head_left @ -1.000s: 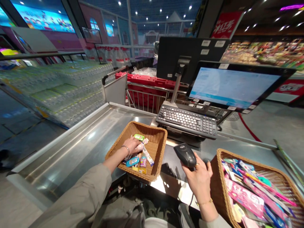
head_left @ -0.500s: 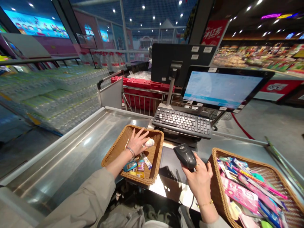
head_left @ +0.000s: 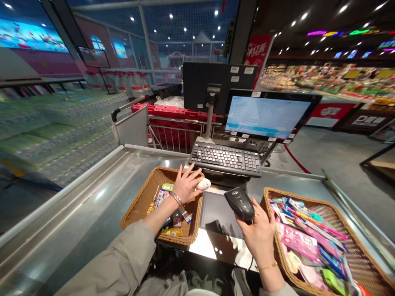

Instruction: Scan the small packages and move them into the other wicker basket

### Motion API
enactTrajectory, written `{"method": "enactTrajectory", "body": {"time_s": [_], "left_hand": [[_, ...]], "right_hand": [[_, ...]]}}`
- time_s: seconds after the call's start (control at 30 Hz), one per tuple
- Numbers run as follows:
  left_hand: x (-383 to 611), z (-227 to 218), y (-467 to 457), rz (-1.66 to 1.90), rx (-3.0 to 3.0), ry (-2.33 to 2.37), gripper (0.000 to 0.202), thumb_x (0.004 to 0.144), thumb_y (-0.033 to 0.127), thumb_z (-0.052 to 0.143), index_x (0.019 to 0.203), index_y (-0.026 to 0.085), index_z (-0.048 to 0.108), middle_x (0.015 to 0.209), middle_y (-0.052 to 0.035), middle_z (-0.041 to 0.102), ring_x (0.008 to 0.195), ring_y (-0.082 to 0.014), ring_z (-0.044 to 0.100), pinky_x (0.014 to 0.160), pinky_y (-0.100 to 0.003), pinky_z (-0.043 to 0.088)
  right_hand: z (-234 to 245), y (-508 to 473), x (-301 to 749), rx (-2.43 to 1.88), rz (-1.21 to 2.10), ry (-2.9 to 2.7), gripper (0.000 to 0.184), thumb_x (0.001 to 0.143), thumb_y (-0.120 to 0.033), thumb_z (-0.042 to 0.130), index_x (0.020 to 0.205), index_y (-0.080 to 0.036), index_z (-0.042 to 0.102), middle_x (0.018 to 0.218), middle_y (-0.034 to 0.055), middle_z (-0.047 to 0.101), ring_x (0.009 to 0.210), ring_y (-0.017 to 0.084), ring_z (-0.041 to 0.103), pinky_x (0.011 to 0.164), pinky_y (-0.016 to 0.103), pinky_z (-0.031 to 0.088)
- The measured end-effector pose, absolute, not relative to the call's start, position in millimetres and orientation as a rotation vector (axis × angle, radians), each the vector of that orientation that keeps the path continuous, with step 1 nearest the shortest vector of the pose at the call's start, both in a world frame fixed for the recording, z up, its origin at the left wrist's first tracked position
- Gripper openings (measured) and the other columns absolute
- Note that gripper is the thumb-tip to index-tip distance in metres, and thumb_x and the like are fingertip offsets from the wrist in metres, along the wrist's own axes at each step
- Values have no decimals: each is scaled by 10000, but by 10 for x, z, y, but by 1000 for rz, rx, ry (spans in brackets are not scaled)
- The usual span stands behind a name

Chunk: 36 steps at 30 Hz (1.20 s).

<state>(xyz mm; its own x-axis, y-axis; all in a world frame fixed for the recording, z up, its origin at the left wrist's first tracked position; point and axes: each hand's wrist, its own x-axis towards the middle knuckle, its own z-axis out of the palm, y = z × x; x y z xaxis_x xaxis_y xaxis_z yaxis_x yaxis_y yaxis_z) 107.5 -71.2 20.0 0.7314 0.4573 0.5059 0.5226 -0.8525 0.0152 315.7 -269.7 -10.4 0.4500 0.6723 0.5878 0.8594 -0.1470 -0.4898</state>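
Note:
My left hand (head_left: 186,186) hovers over the right rim of a wicker basket (head_left: 140,201) and pinches a small white oval item (head_left: 203,183) at its fingertips, the other fingers spread. Several small packets (head_left: 173,218) lie in that basket. My right hand (head_left: 258,233) grips a black handheld barcode scanner (head_left: 239,202), its head pointing left toward the white item. A dark scanner plate (head_left: 216,211) sits on the counter between the two hands.
A second wicker basket (head_left: 358,250) full of colourful packaged items stands at the right. Behind are a keyboard (head_left: 226,158), a lit touchscreen (head_left: 265,117), a steel counter (head_left: 92,205), red shopping baskets (head_left: 175,112) and stacked bottled water (head_left: 46,127).
My left hand lifted out of the left basket with the white oval item and carried it right, toward the scanner. The right hand has kept the scanner in place.

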Motion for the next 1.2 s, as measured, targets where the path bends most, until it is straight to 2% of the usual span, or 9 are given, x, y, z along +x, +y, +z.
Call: {"method": "enactTrajectory", "body": {"time_s": [0.27, 0.6, 1.2], "left_hand": [[1320, 230, -739, -813, -2842, -694, 426, 795, 396, 657, 1200, 267, 630, 1424, -53, 502, 1423, -331, 258, 1140, -661, 92], [1600, 250, -776, -852, -2882, -567, 431, 797, 414, 655, 1201, 265, 635, 1414, -51, 512, 1424, -335, 255, 1149, -656, 29], [1895, 263, -830, -886, -2922, -439, 424, 801, 432, 641, 1194, 273, 637, 1400, -59, 526, 1417, -342, 268, 1137, -673, 33]], "right_hand": [[-83, -2806, 3201, -1922, -311, -1296, 243, 750, -340, 589, 944, -209, 652, 1097, 72, 697, 1184, 291, 565, 1111, 567, 139], [-93, -2925, 3284, -1949, -311, -1284, 193, 742, -312, 596, 911, -234, 648, 1093, 47, 698, 1203, 285, 547, 1116, 581, 112], [-61, -3071, 3354, -1988, -317, -1270, 249, 758, -353, 603, 974, -234, 640, 1152, 83, 673, 1214, 298, 529, 1098, 601, 109]]}}
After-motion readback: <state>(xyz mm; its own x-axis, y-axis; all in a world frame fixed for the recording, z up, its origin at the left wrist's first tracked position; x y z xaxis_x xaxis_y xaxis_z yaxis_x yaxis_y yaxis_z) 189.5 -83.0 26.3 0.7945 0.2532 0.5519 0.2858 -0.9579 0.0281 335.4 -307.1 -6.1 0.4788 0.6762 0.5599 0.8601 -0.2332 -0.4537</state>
